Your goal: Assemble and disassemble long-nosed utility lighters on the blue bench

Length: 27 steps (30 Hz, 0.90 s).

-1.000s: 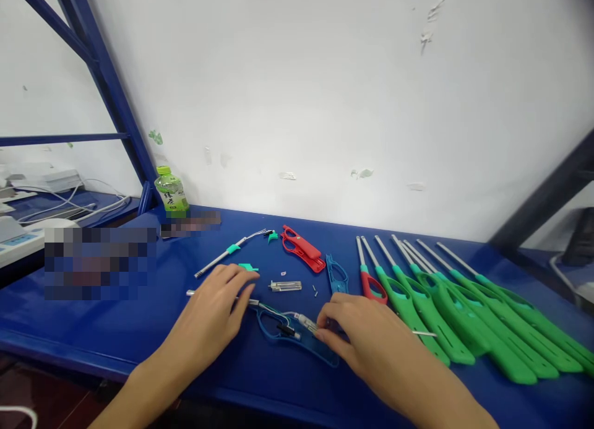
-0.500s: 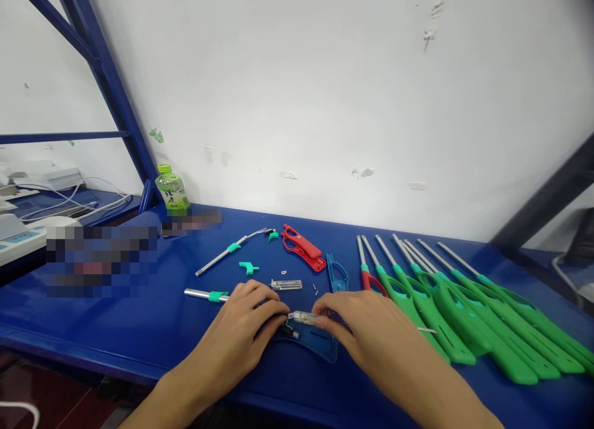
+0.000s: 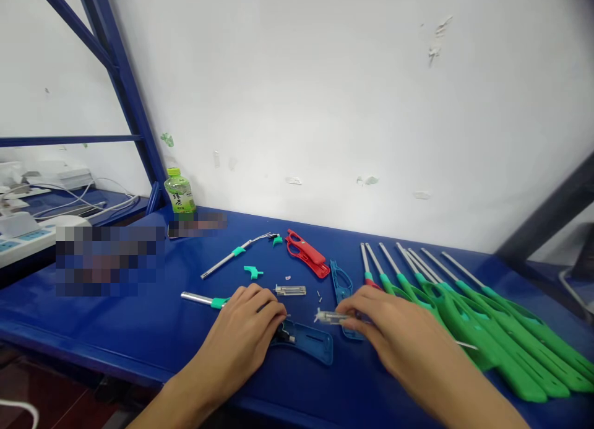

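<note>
My left hand (image 3: 241,330) is closed over one end of a blue lighter shell half (image 3: 312,343), where small black and metal parts show near the fingertips. A silver tube (image 3: 197,298) with a teal collar sticks out to the left of this hand. Between thumb and fingers, my right hand (image 3: 387,324) pinches a clear fuel tank (image 3: 329,317), held apart from the shell. A thin pale rod (image 3: 466,345) pokes out beyond the right hand; its other end is hidden. Behind the pinched tank lies the other blue shell half (image 3: 342,285), partly covered by the right hand.
Farther back lie a second clear tank (image 3: 291,290), a teal trigger (image 3: 253,272), small screws (image 3: 319,296), a loose silver tube (image 3: 225,260) and red shell parts (image 3: 307,254). Several green lighters (image 3: 492,330) fill the right side. A green bottle (image 3: 180,194) stands back left.
My right hand has moved right with the clear fuel tank, away from the blue shell half under my left hand. The thin rod moved along with it. The view shifted slightly.
</note>
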Motion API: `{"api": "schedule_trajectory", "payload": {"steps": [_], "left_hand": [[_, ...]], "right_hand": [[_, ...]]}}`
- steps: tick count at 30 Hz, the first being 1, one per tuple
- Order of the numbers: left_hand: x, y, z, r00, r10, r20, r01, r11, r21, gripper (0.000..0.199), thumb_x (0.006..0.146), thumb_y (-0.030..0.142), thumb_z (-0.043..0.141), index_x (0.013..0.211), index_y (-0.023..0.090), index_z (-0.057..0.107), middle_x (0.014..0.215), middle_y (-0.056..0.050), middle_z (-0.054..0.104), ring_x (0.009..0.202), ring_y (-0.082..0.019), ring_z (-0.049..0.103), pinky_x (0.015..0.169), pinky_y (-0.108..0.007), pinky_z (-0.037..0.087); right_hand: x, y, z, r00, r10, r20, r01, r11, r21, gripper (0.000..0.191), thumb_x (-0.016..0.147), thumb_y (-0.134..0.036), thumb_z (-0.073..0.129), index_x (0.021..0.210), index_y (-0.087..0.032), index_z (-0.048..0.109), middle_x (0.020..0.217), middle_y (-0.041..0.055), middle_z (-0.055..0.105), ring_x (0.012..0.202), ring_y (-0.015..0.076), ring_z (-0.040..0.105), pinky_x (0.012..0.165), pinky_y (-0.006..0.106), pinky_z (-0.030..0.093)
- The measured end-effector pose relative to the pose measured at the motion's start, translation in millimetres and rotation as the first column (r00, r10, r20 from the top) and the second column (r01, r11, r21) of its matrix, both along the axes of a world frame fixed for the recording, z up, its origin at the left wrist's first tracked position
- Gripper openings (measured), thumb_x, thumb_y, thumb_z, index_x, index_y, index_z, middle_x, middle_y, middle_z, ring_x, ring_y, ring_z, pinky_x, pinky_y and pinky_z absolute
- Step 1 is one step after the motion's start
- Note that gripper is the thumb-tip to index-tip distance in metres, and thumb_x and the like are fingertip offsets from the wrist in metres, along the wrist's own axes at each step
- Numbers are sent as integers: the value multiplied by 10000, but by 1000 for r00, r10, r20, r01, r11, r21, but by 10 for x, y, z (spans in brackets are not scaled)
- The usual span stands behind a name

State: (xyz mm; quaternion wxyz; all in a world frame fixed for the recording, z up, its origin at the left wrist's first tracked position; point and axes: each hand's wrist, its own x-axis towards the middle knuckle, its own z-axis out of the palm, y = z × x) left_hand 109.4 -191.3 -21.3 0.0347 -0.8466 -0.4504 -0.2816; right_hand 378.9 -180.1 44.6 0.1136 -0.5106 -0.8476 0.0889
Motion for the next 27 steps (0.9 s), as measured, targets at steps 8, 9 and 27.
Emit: {"api": "schedule_trajectory", "payload": {"steps": [8,9,27], "left_hand": [[13,-17,12,995,-55,88,54,998,15,209,1088,216,617,1274,234,711,1132,-50,728,1039,-254,620,916,-422,486],[13,-15,15,992,-69,105,68,998,15,179,1093,227,614,1239,235,718,1112,-46,731,1024,-249,623,902,-414,487],[-90,6,154,966,-107,235,123,991,-54,257,1100,191,546,1039,254,788,1012,-38,760,953,-202,651,873,-357,535]], "right_hand": [[-175,1,44,997,44,-67,-45,999,-12,230,1091,-191,583,1135,-285,788,1116,15,790,954,240,787,803,336,544],[-225,-1,49,996,62,-68,-63,998,-13,230,1088,-183,585,1128,-281,789,1113,16,790,953,236,787,798,329,543],[-200,25,30,976,106,-187,-109,994,-5,211,1059,-169,647,1112,-316,788,1122,-26,790,964,214,775,845,324,528]]}}
